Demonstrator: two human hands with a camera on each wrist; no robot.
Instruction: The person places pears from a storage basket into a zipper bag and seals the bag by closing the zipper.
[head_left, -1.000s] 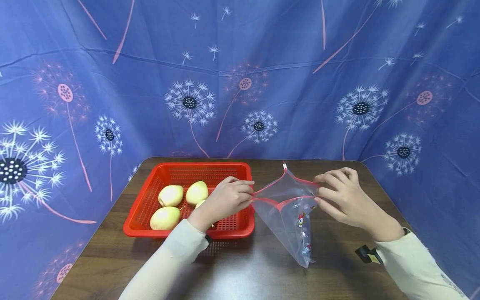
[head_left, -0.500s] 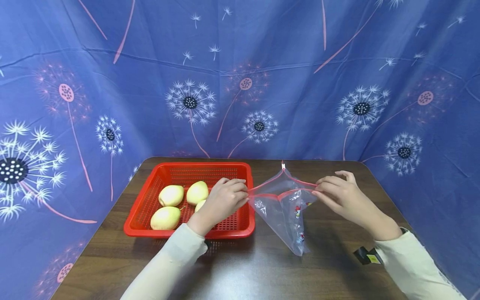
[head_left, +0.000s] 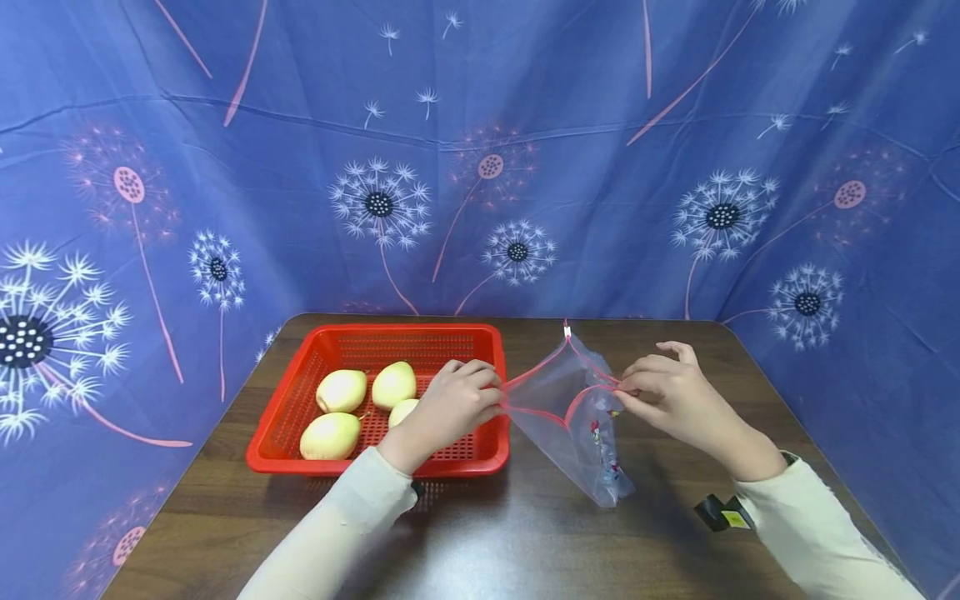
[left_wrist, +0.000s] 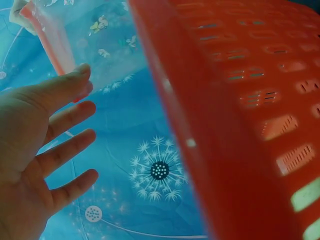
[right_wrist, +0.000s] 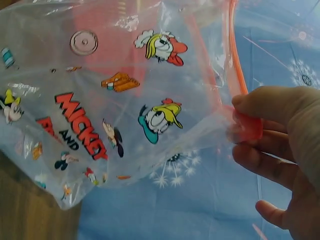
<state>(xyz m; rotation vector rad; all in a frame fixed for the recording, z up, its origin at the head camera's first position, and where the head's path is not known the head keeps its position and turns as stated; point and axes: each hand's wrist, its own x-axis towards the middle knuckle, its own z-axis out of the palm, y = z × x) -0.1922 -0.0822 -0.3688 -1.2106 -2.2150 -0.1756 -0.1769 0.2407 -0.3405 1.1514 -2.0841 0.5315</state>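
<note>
A clear zip bag (head_left: 558,437) with a red-edged mouth and cartoon prints hangs between my two hands, its mouth spread apart. My left hand (head_left: 457,400) pinches the left corner of the mouth, over the right side of the red basket (head_left: 375,331). At the opposite corner, my right hand (head_left: 671,392) pinches the red edge between thumb and fingers, as the right wrist view shows on the bag (right_wrist: 100,75). The white zip slider (head_left: 567,332) sits at the far point of the mouth. Pale yellow pears (head_left: 331,437) lie in the basket, one partly hidden behind my left hand.
The basket stands on the left of a dark wooden table (head_left: 517,550). A blue cloth (head_left: 600,208) with dandelion prints hangs behind and at both sides. A black wrist strap piece (head_left: 722,512) sticks out by the right sleeve.
My right hand has shifted left, drawing the bag's corners nearer together, and the mouth gapes wider front to back. The bag's bottom has risen a little. The left hand has moved only slightly.
</note>
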